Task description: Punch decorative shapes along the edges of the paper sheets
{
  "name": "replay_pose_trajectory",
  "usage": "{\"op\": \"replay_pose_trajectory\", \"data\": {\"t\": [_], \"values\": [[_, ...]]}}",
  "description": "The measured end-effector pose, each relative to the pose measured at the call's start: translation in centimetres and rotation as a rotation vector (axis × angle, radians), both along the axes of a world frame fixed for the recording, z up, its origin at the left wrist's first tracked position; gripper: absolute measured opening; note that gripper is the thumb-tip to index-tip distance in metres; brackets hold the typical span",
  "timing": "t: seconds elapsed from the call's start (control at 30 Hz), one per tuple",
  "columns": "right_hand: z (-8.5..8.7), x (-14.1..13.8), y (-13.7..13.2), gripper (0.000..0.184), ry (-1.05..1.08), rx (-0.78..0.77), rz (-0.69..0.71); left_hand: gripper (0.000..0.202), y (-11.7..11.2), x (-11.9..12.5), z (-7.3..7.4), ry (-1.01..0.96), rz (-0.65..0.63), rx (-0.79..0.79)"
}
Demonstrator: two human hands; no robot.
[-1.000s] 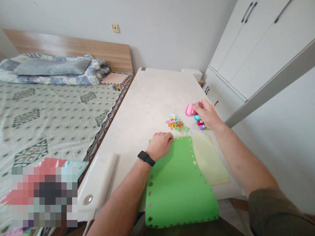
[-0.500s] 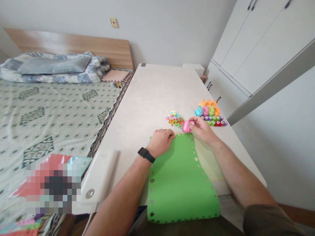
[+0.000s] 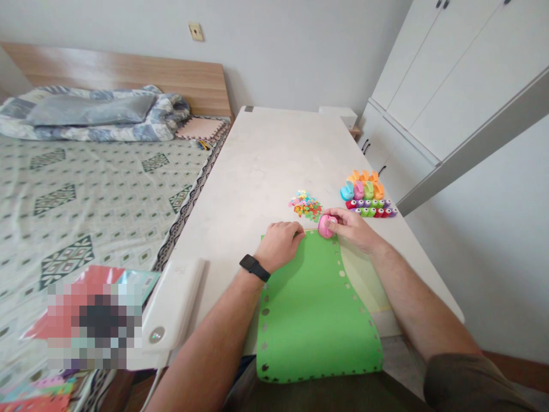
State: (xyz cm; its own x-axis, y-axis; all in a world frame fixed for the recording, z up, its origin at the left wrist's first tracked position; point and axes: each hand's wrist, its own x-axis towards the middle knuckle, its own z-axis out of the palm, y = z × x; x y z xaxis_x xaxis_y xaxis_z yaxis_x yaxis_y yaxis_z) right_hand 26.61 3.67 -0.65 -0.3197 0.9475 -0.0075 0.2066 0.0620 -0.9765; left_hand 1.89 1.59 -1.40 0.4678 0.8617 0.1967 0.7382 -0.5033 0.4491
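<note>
A green sheet of paper [image 3: 315, 309] hangs over the table's near edge, with small shaped holes punched along its borders. My right hand [image 3: 351, 228] grips a pink craft punch [image 3: 326, 226] at the sheet's far edge, near its far right corner. My left hand [image 3: 281, 243], with a black watch on the wrist, pinches the far edge of the green sheet left of the punch. Its fingertips are partly hidden. Just beyond the punch lies a pile of colourful paper cutouts [image 3: 305, 206]. A pale yellow sheet [image 3: 364, 274] lies partly beneath the green one.
Several orange, blue, pink and green punches [image 3: 364, 186] stand in rows at the table's right, with smaller purple, green and red ones [image 3: 373, 208] in front. A white device [image 3: 174, 306] with a cable sits at the left edge. A bed [image 3: 107, 183] is left of the white table [image 3: 274, 149].
The pink punch has moved slightly towards me, onto the far edge of the green sheet. My left hand stays in place. The camera view has shifted a little.
</note>
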Motion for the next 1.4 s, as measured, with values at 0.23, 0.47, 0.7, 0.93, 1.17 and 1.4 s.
{"op": "replay_pose_trajectory", "data": {"t": [0.23, 0.47, 0.7, 0.93, 1.17, 1.4], "values": [[0.38, 0.04, 0.09, 0.042, 0.066, -0.06, 0.025, 0.017, -0.05, 0.01, -0.03, 0.011, -0.005, 0.0], [-0.37, 0.09, 0.21, 0.044, 0.079, -0.083, 0.044, 0.017, 0.02, 0.03, -0.06, 0.013, -0.004, 0.005], [-0.31, 0.02, 0.04, 0.041, 0.092, -0.106, 0.051, 0.017, -0.03, 0.1, 0.14, 0.015, 0.006, -0.006], [-0.26, -0.06, 0.02, 0.042, 0.077, -0.103, 0.043, 0.017, -0.09, 0.16, 0.35, 0.027, 0.013, -0.017], [-0.46, -0.26, -0.14, 0.036, 0.092, -0.091, 0.025, 0.017, -0.09, 0.15, 0.28, 0.028, 0.011, -0.012], [-0.39, -0.6, -0.18, 0.038, 0.103, -0.111, 0.033, 0.018, -0.12, 0.13, 0.21, 0.041, 0.004, -0.016]]}}
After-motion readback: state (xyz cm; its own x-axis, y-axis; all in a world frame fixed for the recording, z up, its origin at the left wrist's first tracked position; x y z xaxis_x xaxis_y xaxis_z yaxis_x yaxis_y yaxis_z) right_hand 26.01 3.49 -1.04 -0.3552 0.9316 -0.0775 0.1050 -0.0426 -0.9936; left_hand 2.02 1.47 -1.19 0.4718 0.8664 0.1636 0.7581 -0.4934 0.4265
